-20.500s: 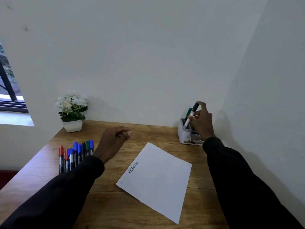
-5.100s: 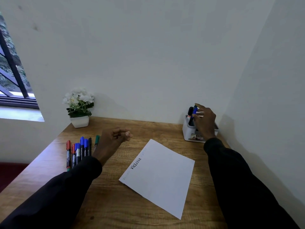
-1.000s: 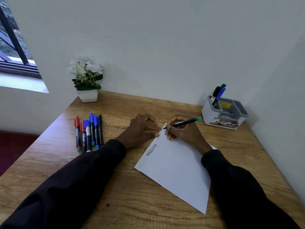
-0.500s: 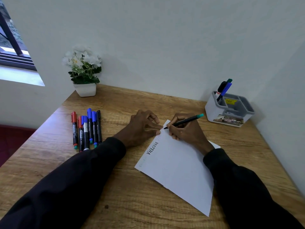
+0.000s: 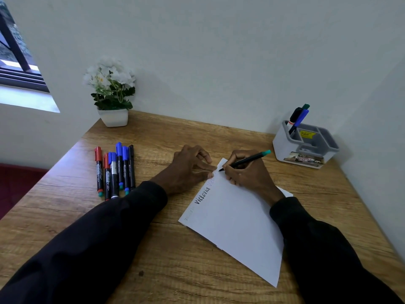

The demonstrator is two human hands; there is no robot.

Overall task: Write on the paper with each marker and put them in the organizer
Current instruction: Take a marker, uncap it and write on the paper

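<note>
A white sheet of paper [image 5: 236, 222] lies slanted on the wooden desk, with "Victoria" written along its left edge. My right hand [image 5: 247, 172] grips a thin black marker with a green end [image 5: 247, 160], its tip on the paper's top corner. My left hand [image 5: 190, 166] rests on the desk with its fingertips pressing that corner flat. Several red, blue and black markers [image 5: 115, 172] lie side by side to the left. The grey-and-white organizer [image 5: 306, 145] stands at the back right with three markers [image 5: 297, 118] upright in it.
A white pot of white flowers [image 5: 112, 95] stands at the desk's back left corner. Walls close in behind and on the right. A window is at the far left.
Twenty and five seconds ago my right hand was putting markers in the organizer. It now writes with the green-ended marker, whose tip has crept along the paper's top corner over the last second.
</note>
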